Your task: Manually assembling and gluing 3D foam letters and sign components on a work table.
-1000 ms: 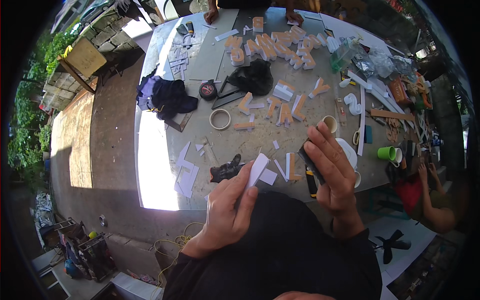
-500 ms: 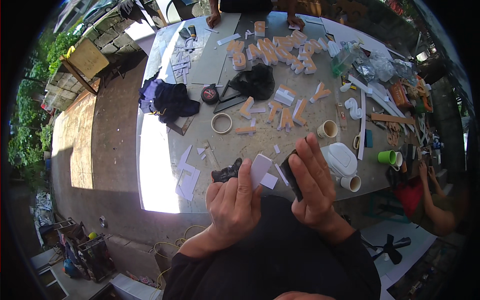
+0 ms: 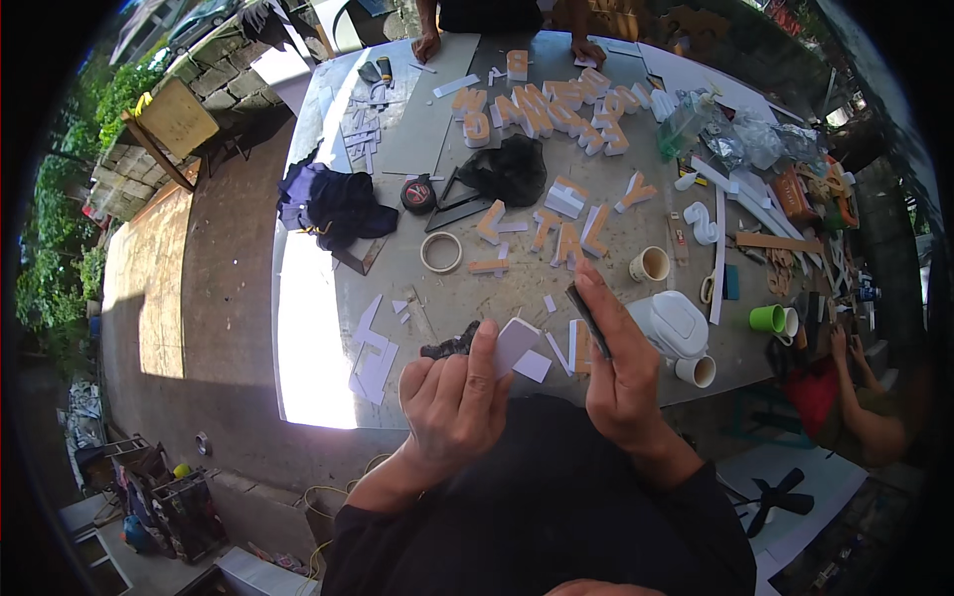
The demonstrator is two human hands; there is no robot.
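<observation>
The left hand point(image 3: 452, 402) grips one white block point(image 3: 515, 344), the right hand point(image 3: 628, 385) one thin dark pad point(image 3: 589, 320), both over the near side of the table point(image 3: 497, 301). Fingers partly hide one tan-faced letter point(image 3: 579, 343). Nearby: two pale cups point(image 3: 688, 371), one lidded white container point(image 3: 679, 326), one tape roll point(image 3: 425, 255).

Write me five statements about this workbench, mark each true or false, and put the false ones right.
1. The person's left hand holds a white piece. True.
2. The person's right hand is empty. False: it holds a dark flat piece.
3. The tape roll lies on the table. True.
4. The green cup stands left of the tape roll. False: it is to the right.
5. A lidded white container sits near two paper cups. True.
</observation>
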